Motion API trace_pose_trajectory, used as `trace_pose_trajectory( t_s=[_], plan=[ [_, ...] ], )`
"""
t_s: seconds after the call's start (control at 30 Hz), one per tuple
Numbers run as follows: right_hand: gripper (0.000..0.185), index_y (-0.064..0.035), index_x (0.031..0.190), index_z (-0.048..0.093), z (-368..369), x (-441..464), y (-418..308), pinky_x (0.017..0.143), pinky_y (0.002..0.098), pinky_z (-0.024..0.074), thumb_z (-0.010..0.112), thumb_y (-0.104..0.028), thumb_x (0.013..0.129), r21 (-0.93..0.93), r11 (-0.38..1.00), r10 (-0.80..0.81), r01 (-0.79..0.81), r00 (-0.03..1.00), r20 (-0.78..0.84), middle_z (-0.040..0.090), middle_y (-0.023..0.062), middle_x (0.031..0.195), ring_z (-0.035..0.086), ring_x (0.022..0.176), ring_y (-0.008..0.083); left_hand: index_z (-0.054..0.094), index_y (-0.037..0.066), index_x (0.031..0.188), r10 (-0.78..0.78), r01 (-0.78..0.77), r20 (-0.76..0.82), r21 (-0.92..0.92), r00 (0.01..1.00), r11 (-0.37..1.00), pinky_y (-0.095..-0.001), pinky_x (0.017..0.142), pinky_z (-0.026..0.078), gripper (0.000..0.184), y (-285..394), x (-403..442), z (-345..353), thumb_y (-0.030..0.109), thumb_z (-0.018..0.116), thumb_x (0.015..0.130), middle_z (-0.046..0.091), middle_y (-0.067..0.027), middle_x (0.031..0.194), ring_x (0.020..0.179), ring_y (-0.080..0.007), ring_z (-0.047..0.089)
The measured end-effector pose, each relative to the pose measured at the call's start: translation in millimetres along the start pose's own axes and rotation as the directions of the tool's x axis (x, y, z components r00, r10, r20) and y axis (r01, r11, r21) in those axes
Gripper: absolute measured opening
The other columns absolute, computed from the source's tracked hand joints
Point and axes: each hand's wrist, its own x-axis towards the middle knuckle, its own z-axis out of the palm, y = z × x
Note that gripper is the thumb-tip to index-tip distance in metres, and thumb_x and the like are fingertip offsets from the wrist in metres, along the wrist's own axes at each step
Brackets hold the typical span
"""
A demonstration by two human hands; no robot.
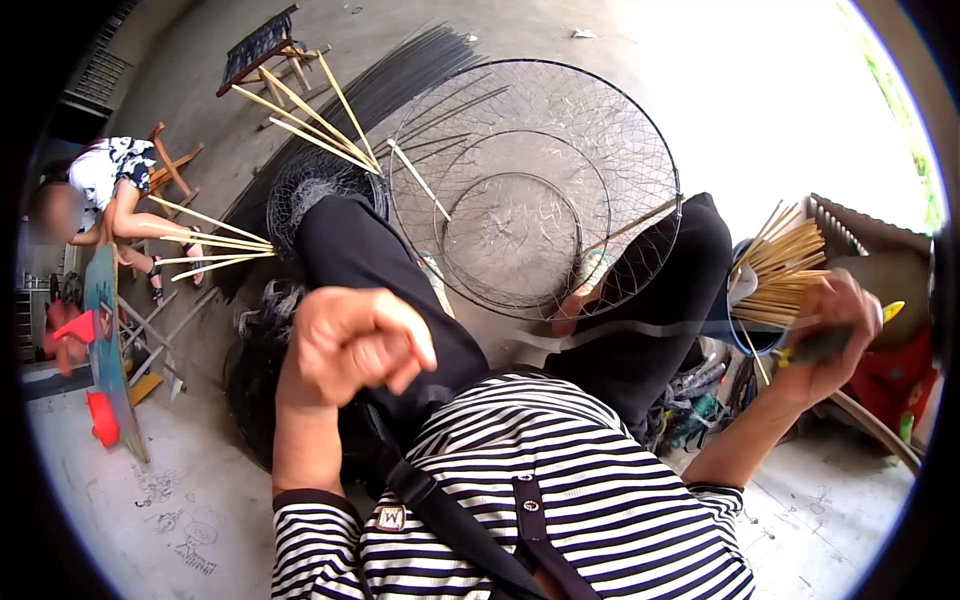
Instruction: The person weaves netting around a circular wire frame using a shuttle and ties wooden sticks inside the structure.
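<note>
My left hand [358, 342] is raised over my left thigh, its fingers curled into a pinch. What they hold, if anything, cannot be made out. Off to the right, my right hand [842, 325] is wrapped around a dark tool with yellow ends [822, 345], blurred by motion. A pale, blurred strand [620, 330] curves across my lap toward the right hand; its left end fades out short of my left hand. Between my knees stands a round wire-mesh net cage [540, 190] with dark hoops, one inside another. A pale stick [418, 180] lies across its left side.
A blue bucket [765, 340] packed with thin wooden sticks [785, 265] stands by my right knee. Netting [320, 190] and more sticks [320, 125] are at my left knee. Dark rods [400, 75] lie on the floor near a folding stool [265, 50]. Another person [110, 180] sits at far left.
</note>
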Motion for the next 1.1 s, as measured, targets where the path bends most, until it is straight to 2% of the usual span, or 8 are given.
trace_pose_trajectory(
  t_s=[0.1,0.27,0.3,0.5,0.7,0.8,0.93,1.1],
  plan=[
    [0.022,-0.0075,0.07,0.047,-0.5,-1.3,-28.2,0.024,0.0235,0.0331,0.042,-0.008,0.091,0.409,0.901,0.053,-0.142,0.974,0.22,0.04,0.0025,0.042,0.037,0.032,0.0098,0.06,-0.002,0.077,0.34,-0.311,0.357,-0.138,0.87,0.94,-0.0221,0.038,0.034,0.021,17.7,-1.1,13.5,0.016,0.057,0.088,0.059,-0.0104,0.064,0.044,-0.0133,0.051],
    [0.025,-0.0064,0.061,0.046,11.9,-14.6,-73.8,0.024,0.0212,0.0304,0.048,-0.008,0.086,0.423,0.901,-0.069,-0.098,0.93,0.361,0.037,-0.0018,0.04,0.032,0.026,0.0066,0.06,-0.009,0.079,0.671,-0.514,0.584,-0.442,0.457,0.735,-0.0271,0.043,0.036,0.025,66.4,-6.9,31.4,0.005,0.043,0.091,0.061,-0.0196,0.077,0.053,-0.0183,0.053],
    [0.026,-0.007,0.061,0.045,6.7,-16.0,-85.3,0.024,0.0211,0.0294,0.048,-0.009,0.087,0.384,0.921,-0.07,-0.065,0.941,0.33,0.037,-0.0022,0.04,0.032,0.027,0.0063,0.055,0.003,0.121,0.659,-0.523,0.695,-0.462,0.288,0.716,-0.0255,0.068,0.048,0.033,70.2,-14.9,19.5,0.02,0.051,0.093,0.051,-0.0139,0.128,0.087,-0.0256,0.06],
    [0.014,-0.0122,0.088,0.045,-26.4,-19.8,-11.4,0.034,0.0162,0.023,0.042,-0.023,0.096,0.003,0.998,0.064,-0.065,0.995,0.081,0.03,-0.0046,0.061,0.031,0.053,0.0055,0.057,-0.001,0.107,0.793,-0.419,0.355,-0.702,0.495,0.576,-0.0296,0.057,0.046,0.022,11.6,35.6,84.1,0.009,0.052,0.088,0.06,-0.0143,0.097,0.068,-0.0232,0.058],
    [0.027,-0.0023,0.094,0.055,-6.0,-46.1,105.0,0.049,0.0212,0.0372,0.049,-0.029,0.095,-0.574,0.713,0.45,-0.403,0.891,-0.066,0.051,0.0018,0.069,0.045,0.056,0.0087,0.063,0.003,0.101,0.459,-0.527,0.559,-0.045,0.691,0.849,-0.0281,0.063,0.049,0.018,-29.8,39.0,111.2,0.006,0.06,0.083,0.064,-0.0069,0.084,0.071,-0.0172,0.061],
    [0.021,-0.0019,0.087,0.063,-33.6,-54.8,73.4,0.051,0.0253,0.0441,0.061,-0.023,0.088,-0.954,0.275,0.631,-0.118,0.771,0.087,0.06,0.0003,0.069,0.056,0.057,0.0111,0.064,0.002,0.091,0.348,-0.374,0.14,0.408,0.927,0.833,-0.0253,0.057,0.047,0.011,-32.8,39.1,58.3,0.011,0.061,0.086,0.064,-0.0054,0.074,0.063,-0.0123,0.059],
    [0.025,-0.0027,0.088,0.067,-17.9,-65.8,42.1,0.054,0.032,0.0483,0.068,-0.027,0.081,-0.98,0.043,0.984,0.194,0.161,0.075,0.068,0.0046,0.077,0.062,0.061,0.0151,0.062,-0.002,0.087,0.211,-0.225,0.095,0.18,0.973,0.958,-0.0187,0.048,0.038,0.019,-20.1,12.7,25.3,0.017,0.058,0.09,0.054,-0.0018,0.062,0.053,-0.0058,0.049],
    [0.037,-0.0022,0.087,0.063,-35.4,-48.2,33.8,0.076,0.0376,0.047,0.045,-0.033,0.095,-0.597,0.8,0.231,-0.066,0.952,0.203,0.065,0.0142,0.087,0.061,0.076,0.0251,0.059,0.0,0.086,0.239,-0.233,-0.02,0.154,0.971,0.96,-0.0202,0.049,0.04,0.022,-38.4,9.9,23.2,0.021,0.056,0.091,0.055,-0.0039,0.061,0.053,-0.0079,0.051]
  ],
)
